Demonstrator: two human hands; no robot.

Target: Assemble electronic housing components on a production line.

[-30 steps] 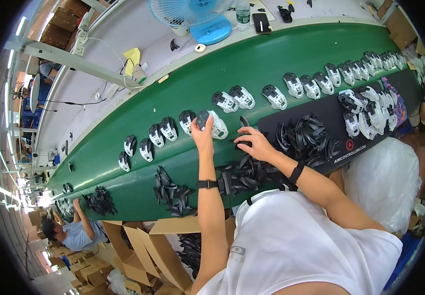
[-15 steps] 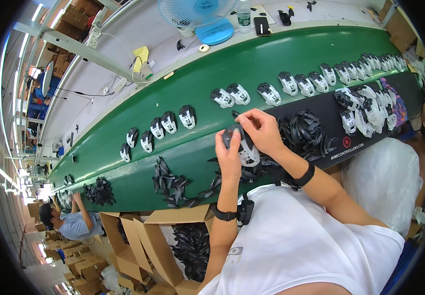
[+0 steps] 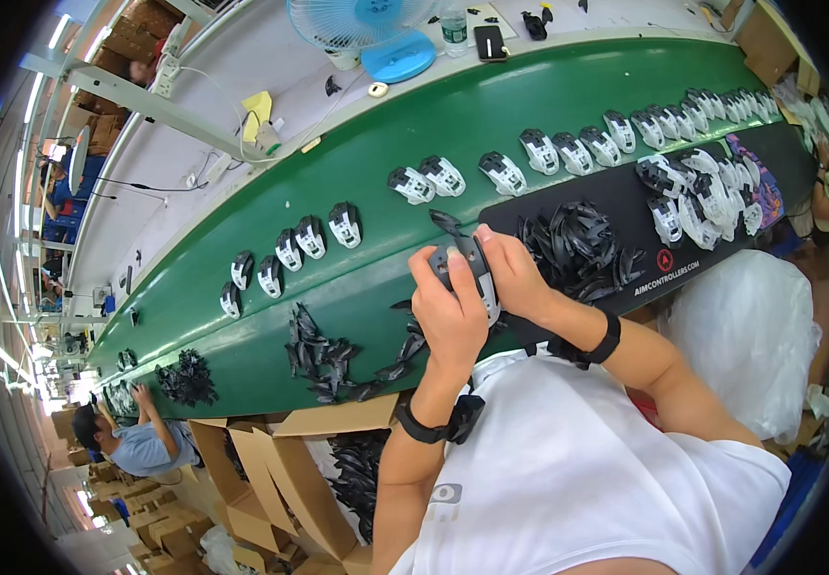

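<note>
Both my hands grip a black-and-white shell that looks like a computer mouse housing [image 3: 491, 300], held tilted over the green belt. My left hand [image 3: 450, 311] is closed round its left side, with the thumb on the dark upper part. My right hand [image 3: 518, 273] closes on the right side, thumb near the top edge. Just beyond the held housing is a curved black plastic piece [image 3: 446, 222]; whether it touches the housing I cannot tell. A heap of similar black pieces [image 3: 577, 249] lies on the black mat [image 3: 616, 213], right of my right hand.
A row of mouse housings [image 3: 502, 172] runs along the green belt [image 3: 376, 182]. More are piled [image 3: 705, 203] on the mat. Loose black pieces [image 3: 323, 355] lie at left, above an open carton [image 3: 338, 417]. A person [image 3: 146, 446] works far left. A fan base [image 3: 398, 57] stands behind.
My right fingers have moved from the housing's top near the black piece to its right side. The housing has turned in my hands. The whole view has shifted slightly.
</note>
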